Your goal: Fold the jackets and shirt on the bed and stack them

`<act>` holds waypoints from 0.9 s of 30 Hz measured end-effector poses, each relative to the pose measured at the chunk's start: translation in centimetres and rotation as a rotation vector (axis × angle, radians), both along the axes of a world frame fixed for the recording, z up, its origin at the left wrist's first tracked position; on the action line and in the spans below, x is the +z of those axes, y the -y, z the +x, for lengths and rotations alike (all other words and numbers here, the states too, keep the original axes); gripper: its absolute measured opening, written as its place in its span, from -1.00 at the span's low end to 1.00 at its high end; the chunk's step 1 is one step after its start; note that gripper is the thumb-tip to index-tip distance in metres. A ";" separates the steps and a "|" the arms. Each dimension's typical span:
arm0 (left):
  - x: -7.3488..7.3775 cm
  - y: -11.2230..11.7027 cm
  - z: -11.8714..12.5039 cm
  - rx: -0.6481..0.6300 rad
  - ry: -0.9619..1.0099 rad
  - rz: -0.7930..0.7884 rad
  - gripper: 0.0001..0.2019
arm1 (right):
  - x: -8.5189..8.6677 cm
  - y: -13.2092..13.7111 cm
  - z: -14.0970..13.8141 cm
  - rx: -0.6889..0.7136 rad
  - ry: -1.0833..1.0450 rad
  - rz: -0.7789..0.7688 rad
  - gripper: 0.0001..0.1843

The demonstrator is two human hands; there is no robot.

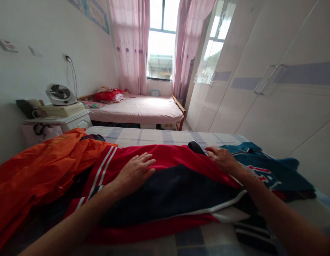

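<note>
A jacket (167, 188) is lying spread across the near bed (159, 137), with the person's left hand (135, 172) resting flat on its middle and the right hand (223, 158) pressing flat on its far right edge. A coat (34, 170) is lying heaped to the left of the jacket, overlapping its side, and a jersey (263, 170) is lying to the right, partly under it. Behind the near bed's left corner a nightstand (74, 121) is standing against the wall, carrying a fan (59, 94) on top. Beyond that a second bed (138, 108) is sitting under the window (161, 39), with bedding (107, 95) piled at its left end. A wardrobe (261, 89) is running along the right wall.
</note>
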State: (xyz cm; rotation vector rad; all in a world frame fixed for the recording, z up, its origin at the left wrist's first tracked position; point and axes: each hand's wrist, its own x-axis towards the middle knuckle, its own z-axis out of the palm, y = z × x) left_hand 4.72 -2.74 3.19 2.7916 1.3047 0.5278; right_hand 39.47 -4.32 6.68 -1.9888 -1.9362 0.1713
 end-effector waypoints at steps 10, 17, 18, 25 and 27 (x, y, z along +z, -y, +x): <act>-5.8 -2.3 4.3 -0.005 -0.082 -0.129 -0.56 | -3.0 -9.6 1.3 -0.041 -0.208 -0.297 -0.79; -5.6 -2.3 4.4 -0.010 -0.054 -0.159 -0.54 | -4.2 -11.1 2.0 -0.098 -0.239 -0.399 -0.76; -5.5 -2.3 4.4 -0.007 -0.052 -0.158 -0.54 | -4.3 -11.3 2.0 -0.092 -0.230 -0.417 -0.79; -5.7 -2.2 4.3 0.002 -0.045 -0.147 -0.55 | -3.4 -11.0 1.5 -0.103 -0.143 -0.410 -0.86; -5.8 -2.2 4.3 0.002 -0.047 -0.143 -0.55 | -3.0 -10.9 1.7 -0.152 -0.104 -0.389 -0.85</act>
